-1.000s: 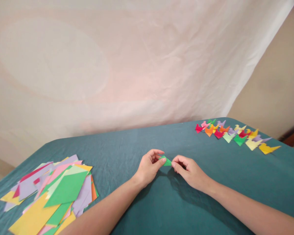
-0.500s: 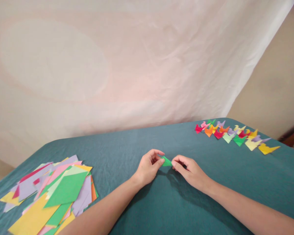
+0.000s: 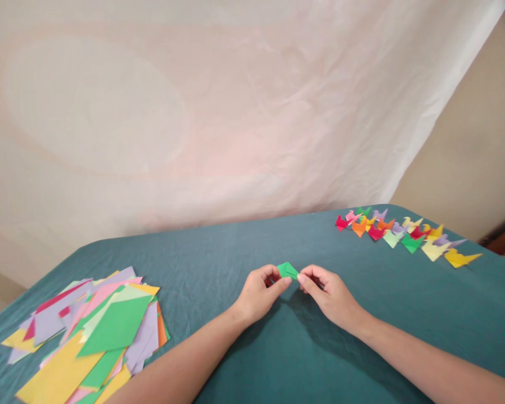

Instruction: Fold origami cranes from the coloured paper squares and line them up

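Between my two hands, a small folded piece of green paper [image 3: 288, 270] is held just above the table, its folded edges forming a peaked shape. My left hand [image 3: 261, 293] grips its left end, the thumb stretched along the lower edge and the fingers curled behind. On the other side, my right hand [image 3: 327, 292] pinches the right-hand point between thumb and forefinger. Part of the paper is hidden by the fingertips.
At the left lies a loose pile of coloured paper sheets [image 3: 113, 325]. Several small folded paper birds [image 3: 412, 243] stand in rows at the far right of the dark green tablecloth [image 3: 219, 252]. Behind the table hangs a pale cloth [image 3: 244, 112].
The green paper has turned and risen slightly, showing more of a peak on top. My left thumb has slid to the right along its lower edge.
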{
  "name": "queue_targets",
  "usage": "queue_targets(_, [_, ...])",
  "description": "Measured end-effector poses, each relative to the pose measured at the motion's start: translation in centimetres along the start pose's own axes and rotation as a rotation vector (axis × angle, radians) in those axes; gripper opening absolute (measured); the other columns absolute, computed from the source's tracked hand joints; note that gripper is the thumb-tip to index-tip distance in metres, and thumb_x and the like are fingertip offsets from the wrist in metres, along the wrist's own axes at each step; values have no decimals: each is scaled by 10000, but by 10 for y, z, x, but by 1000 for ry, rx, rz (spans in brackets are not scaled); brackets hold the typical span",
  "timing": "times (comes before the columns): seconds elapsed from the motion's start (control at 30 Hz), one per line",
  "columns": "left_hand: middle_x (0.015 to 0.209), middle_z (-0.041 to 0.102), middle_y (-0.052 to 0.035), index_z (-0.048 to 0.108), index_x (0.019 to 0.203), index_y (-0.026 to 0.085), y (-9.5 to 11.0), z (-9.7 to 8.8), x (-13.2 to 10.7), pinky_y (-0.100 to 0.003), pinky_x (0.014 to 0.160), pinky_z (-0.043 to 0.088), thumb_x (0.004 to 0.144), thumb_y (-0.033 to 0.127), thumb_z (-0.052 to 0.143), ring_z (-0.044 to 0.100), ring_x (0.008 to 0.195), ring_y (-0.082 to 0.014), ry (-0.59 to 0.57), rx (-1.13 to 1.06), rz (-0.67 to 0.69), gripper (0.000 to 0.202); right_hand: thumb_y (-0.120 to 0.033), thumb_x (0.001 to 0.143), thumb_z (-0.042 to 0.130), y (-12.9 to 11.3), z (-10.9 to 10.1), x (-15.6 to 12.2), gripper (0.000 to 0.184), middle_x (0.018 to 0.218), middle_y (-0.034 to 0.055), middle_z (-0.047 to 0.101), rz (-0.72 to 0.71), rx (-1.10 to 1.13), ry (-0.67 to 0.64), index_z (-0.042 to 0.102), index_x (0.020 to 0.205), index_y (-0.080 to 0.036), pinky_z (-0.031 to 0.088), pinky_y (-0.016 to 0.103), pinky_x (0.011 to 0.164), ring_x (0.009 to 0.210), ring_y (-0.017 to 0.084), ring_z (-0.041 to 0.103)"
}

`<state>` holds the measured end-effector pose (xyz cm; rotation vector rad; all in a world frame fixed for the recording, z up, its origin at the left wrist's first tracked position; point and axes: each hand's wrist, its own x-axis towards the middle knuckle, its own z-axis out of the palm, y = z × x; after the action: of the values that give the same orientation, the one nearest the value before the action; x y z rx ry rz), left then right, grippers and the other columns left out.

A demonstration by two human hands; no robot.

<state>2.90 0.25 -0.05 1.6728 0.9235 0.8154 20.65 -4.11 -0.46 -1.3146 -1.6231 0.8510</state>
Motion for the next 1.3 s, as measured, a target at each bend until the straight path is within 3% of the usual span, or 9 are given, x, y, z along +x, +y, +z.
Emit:
queue_targets(0.2, [655, 516, 19, 540, 724, 146, -4, -2, 1, -219, 589, 361, 775, 388, 580, 449, 595, -104, 10, -13, 20, 251, -373, 868, 447, -3, 2, 1, 242, 640, -18, 513, -2, 7, -63, 542, 756, -180, 380, 238, 572, 593, 125, 469])
queue_targets(0.4, [624, 481, 25, 520, 672, 143, 8, -1, -4, -213, 571, 335, 792, 324, 550, 413, 585, -100, -56, 141, 45, 219, -368, 865, 464, -4, 2, 0, 222, 655, -22, 493, -8, 43, -69, 552, 792, -177, 361, 229, 557, 595, 118, 435])
queue_targets(0.63, [650, 511, 16, 546, 697, 139, 10, 3, -7, -210, 593, 351, 827, 304, 504, 447, 618, -107, -51, 232, 75, 215, -342, 859, 479, 2, -3, 3, 210, 606, -41, 433, 2, 77, -102, 538, 746, -175, 330, 223, 545, 563, 104, 396])
queue_targets(0.8, [710, 560, -5, 578, 761, 144, 6, 0, -5, -222, 633, 378, 875, 310, 430, 498, 672, -127, -50, 270, 116, 250, -355, 856, 479, 3, -1, 4, 231, 619, -32, 472, 47, 156, -104, 531, 720, -175, 354, 225, 563, 578, 108, 432])
queue_targets(1.0, [691, 542, 7, 558, 733, 148, 7, -2, -5, -215, 640, 385, 876, 272, 427, 493, 665, -121, -53, 316, 156, 231, -408, 845, 474, -2, 0, 6, 239, 703, -2, 544, 77, 217, -74, 564, 829, -187, 417, 238, 619, 661, 138, 513])
queue_targets(1.3, [710, 564, 2, 583, 750, 152, 7, -1, -5, -214, 633, 388, 880, 287, 432, 510, 668, -119, -41, 350, 184, 241, -359, 838, 518, 5, -1, 6, 194, 666, -17, 544, 48, 207, -97, 579, 828, -175, 410, 230, 589, 611, 117, 500])
